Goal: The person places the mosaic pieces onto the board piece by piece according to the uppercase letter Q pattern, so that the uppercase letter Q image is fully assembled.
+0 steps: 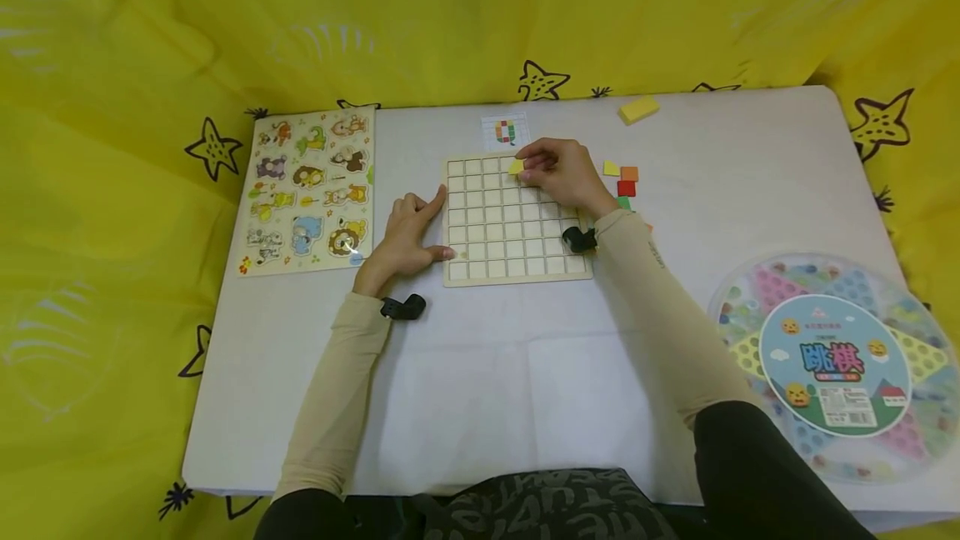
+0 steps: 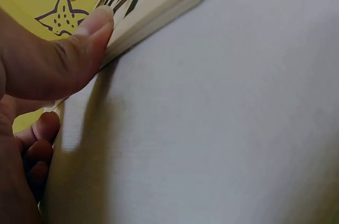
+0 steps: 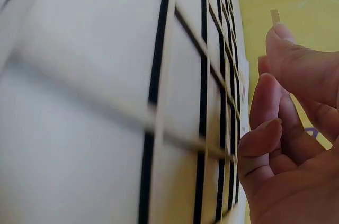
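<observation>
A wooden grid board (image 1: 517, 280) lies flat on the table, its squares pale and bare. My left hand (image 1: 408, 232) rests against its left edge, thumb and index finger spread apart; in the left wrist view the thumb (image 2: 79, 57) touches the rim. Over the board's top row, my right hand (image 1: 562, 173) pinches a small yellow tile (image 1: 516, 167) between thumb and fingers. The right wrist view shows that tile (image 3: 275, 17) edge-on above the thumb tip. Just behind the board is a card (image 1: 489, 133) with a pattern of coloured squares.
Right of the board lie loose tiles: yellow (image 1: 611, 168), orange (image 1: 629, 174), red (image 1: 626, 188) and green (image 1: 624, 202), partly behind the right wrist. A yellow block (image 1: 639, 110) sits farther back. An animal puzzle board (image 1: 307, 190) is at left, a round game box (image 1: 832, 365) at right.
</observation>
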`<state>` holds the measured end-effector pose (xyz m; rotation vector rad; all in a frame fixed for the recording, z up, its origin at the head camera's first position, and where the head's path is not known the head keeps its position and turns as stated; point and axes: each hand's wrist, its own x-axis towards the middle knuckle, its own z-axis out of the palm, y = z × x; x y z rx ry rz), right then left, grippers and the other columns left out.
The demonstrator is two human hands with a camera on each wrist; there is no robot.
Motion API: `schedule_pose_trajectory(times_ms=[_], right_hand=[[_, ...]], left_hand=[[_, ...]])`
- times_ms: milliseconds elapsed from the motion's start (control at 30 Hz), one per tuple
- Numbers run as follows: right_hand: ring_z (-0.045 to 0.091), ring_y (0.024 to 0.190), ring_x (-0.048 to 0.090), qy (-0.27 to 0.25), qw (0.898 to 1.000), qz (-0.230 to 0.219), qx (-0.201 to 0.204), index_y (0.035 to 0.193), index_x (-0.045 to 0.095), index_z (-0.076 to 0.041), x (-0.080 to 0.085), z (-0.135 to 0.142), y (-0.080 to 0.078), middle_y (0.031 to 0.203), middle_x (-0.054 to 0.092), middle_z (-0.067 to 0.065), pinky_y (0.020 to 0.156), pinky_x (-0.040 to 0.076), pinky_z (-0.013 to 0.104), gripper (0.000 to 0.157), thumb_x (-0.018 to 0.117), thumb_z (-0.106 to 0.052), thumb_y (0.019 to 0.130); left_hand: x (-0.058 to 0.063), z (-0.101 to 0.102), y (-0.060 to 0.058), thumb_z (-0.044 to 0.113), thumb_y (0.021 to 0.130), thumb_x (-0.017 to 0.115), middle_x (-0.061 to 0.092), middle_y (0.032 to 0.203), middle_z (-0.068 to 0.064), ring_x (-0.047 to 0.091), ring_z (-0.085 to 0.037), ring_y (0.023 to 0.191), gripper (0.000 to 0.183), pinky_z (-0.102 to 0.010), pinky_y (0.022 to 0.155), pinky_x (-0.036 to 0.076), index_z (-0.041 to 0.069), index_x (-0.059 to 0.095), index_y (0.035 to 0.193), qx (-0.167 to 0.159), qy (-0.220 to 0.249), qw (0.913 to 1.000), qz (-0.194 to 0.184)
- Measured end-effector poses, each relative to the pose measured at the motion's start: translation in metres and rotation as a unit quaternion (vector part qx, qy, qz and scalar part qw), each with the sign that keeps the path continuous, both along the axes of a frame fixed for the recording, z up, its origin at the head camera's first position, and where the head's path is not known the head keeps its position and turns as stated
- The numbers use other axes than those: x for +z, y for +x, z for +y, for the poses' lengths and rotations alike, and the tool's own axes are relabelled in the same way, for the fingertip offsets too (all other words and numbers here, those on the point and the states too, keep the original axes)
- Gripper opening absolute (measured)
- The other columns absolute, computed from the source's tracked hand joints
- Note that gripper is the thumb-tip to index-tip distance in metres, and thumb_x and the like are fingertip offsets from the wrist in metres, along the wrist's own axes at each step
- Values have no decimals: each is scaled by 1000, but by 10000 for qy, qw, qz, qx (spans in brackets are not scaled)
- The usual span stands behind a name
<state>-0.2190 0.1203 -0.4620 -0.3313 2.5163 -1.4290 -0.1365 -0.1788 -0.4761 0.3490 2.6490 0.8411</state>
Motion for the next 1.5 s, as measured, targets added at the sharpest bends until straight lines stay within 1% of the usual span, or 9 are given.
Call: schedule_pose_trajectory(times_ms=[200, 300, 433, 667, 833, 967, 1133, 1300, 1500], right_hand=[[22, 94, 63, -31, 9998, 80, 190, 122, 76, -5, -4, -15, -3, 109, 73, 15, 85, 49, 26, 27, 79, -13, 97], [22, 93, 61, 15, 9997, 49, 240, 122, 76, -5, -6, -21, -4, 107, 72, 13, 84, 47, 26, 28, 79, -14, 96], [22, 92, 59, 88, 9998, -21, 199, 121, 77, -4, -5, -26, -4, 106, 70, 13, 83, 47, 27, 27, 80, -13, 96], [22, 92, 59, 197, 9996, -147, 141, 120, 78, -4, -5, -30, -4, 106, 70, 12, 83, 47, 28, 25, 79, -12, 96], [22, 93, 59, 192, 9994, -272, 65, 118, 79, -4, -5, -31, -3, 106, 71, 13, 84, 47, 28, 24, 81, -11, 94], [21, 92, 60, 248, 9993, -289, 18, 115, 81, -3, -5, -34, -3, 104, 72, 13, 83, 47, 28, 23, 82, -9, 93], [19, 87, 59, 442, 9988, -227, -6, 113, 82, -4, -4, -36, -4, 101, 73, 13, 78, 46, 28, 23, 84, -12, 91], [15, 80, 60, 586, 9981, -165, 66, 109, 84, -5, -2, -38, -5, 106, 77, 16, 71, 46, 25, 22, 85, -16, 90], [14, 79, 59, 608, 9978, -239, 102, 110, 84, -6, 0, -38, -5, 108, 77, 16, 70, 46, 25, 22, 84, -17, 91]], left_hand=[[-3, -2, -3, 26, 84, 90, 42, 115, -15, 32, -30, 107, 106, -41, 97, 28, 16, 25, 168, -37, 67, 9999, 132], [-3, -1, -3, 27, 84, 90, 43, 114, -15, 33, -30, 106, 105, -40, 96, 27, 15, 28, 168, -66, 119, 9997, 184], [-3, 0, -3, 28, 84, 90, 43, 113, -14, 32, -30, 104, 104, -39, 95, 27, 15, 29, 167, -83, 152, 9996, 212], [-3, 0, -4, 28, 84, 90, 42, 112, -14, 32, -30, 103, 103, -38, 93, 26, 14, 29, 167, -86, 63, 9996, 267], [-4, -1, -3, 28, 84, 90, 42, 112, -14, 31, -30, 102, 104, -38, 92, 26, 14, 29, 167, -77, 45, 9996, 269], [-5, -2, -3, 28, 84, 90, 41, 111, -13, 31, -29, 102, 104, -38, 92, 26, 14, 30, 167, -58, 50, 9996, 275], [-4, -1, -2, 28, 85, 90, 42, 112, -14, 32, -29, 103, 103, -37, 92, 27, 14, 30, 167, -46, 37, 9996, 271], [-4, -1, -2, 28, 84, 90, 42, 112, -14, 32, -30, 104, 103, -37, 92, 26, 16, 30, 167, -4, 58, 9997, 255], [-3, -2, 0, 27, 83, 90, 42, 111, -13, 32, -29, 103, 103, -37, 91, 27, 15, 31, 166, 16, 125, 9995, 280]])
